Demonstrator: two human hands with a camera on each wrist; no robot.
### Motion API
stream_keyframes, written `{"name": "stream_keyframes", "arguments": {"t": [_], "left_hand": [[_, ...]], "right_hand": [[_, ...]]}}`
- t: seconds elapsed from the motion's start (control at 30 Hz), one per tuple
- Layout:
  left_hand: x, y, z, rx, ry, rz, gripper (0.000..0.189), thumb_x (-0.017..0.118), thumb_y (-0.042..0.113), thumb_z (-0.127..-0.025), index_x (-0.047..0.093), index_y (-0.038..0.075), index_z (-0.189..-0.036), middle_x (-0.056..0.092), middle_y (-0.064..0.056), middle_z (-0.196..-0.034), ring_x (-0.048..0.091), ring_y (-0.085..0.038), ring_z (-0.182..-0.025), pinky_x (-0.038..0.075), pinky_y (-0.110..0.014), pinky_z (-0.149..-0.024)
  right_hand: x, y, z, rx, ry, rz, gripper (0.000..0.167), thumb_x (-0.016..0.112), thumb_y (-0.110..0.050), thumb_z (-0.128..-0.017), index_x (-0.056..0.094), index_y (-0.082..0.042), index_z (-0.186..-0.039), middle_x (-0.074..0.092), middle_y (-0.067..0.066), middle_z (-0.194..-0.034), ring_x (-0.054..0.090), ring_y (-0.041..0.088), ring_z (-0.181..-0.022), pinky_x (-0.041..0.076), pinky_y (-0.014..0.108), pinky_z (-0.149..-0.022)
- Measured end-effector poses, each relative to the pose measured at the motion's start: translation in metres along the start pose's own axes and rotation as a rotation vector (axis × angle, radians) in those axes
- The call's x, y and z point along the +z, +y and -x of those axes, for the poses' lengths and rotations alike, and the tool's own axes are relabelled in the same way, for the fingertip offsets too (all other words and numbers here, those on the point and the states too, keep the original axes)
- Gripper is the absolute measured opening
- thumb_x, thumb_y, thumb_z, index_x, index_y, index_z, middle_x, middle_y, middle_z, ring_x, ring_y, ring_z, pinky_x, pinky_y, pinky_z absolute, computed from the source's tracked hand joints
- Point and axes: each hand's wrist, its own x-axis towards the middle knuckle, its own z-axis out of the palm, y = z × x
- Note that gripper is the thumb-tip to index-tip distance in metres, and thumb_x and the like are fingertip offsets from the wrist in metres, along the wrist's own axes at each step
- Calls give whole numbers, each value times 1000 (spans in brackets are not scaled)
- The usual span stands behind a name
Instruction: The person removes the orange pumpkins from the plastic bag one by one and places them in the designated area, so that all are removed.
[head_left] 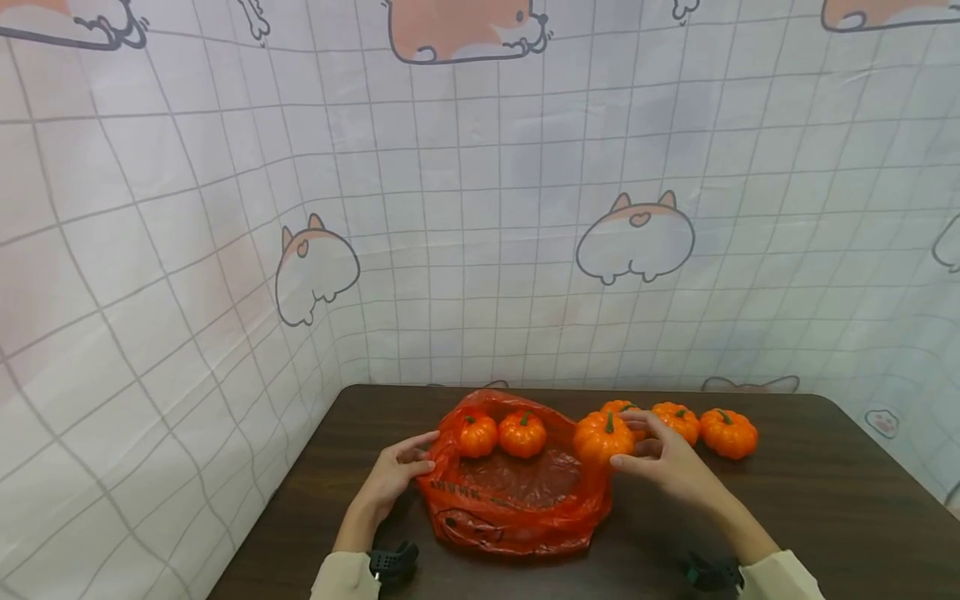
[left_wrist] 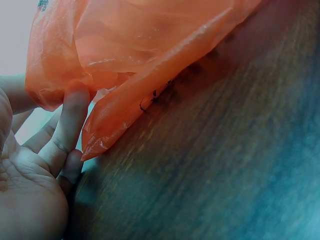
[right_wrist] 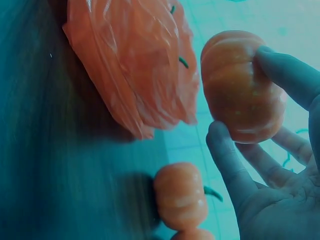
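Note:
A red plastic bag (head_left: 517,529) lies with its mouth spread wide on the table. Inside it, side by side, are two small orange pumpkins, a left one (head_left: 477,436) and a right one (head_left: 522,434). My left hand (head_left: 393,471) pinches the bag's left rim; in the left wrist view its fingers (left_wrist: 70,120) meet the thin film (left_wrist: 150,45). Above the bag's right edge, my right hand (head_left: 663,458) grips another pumpkin (head_left: 603,439) between thumb and fingers. The right wrist view shows that pumpkin (right_wrist: 240,90) lifted off the table, beside the bag (right_wrist: 130,65).
Behind and right of my right hand stand more pumpkins: one partly hidden (head_left: 619,407), a middle one (head_left: 677,423) and a rightmost one (head_left: 729,433). The dark wooden table (head_left: 825,500) ends at a cloth backdrop (head_left: 487,317) with grid lines and dog drawings.

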Motion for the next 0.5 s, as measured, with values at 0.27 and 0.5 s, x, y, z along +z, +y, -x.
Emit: {"name": "stream_keyframes", "arguments": {"t": [0.27,0.5], "left_hand": [[2,3,1,5,-12,6,48,69,12,-96,61,16,-144,69,-13,-110,64,-19,-95,54,-31,-83],[0,2,3,2,-6,11,49,70,11,-96,61,16,-144,68,-14,-110,64,-19,-94,54,-31,-81]], "right_hand": [[-20,8,1,23,-1,29,72,74,-31,-94,37,-11,-153,38,26,-155,58,38,-122,56,41,-85],[-29,15,2,32,16,54,67,73,-31,-95,38,-12,-149,37,25,-154,56,42,-127,55,42,-86]]}}
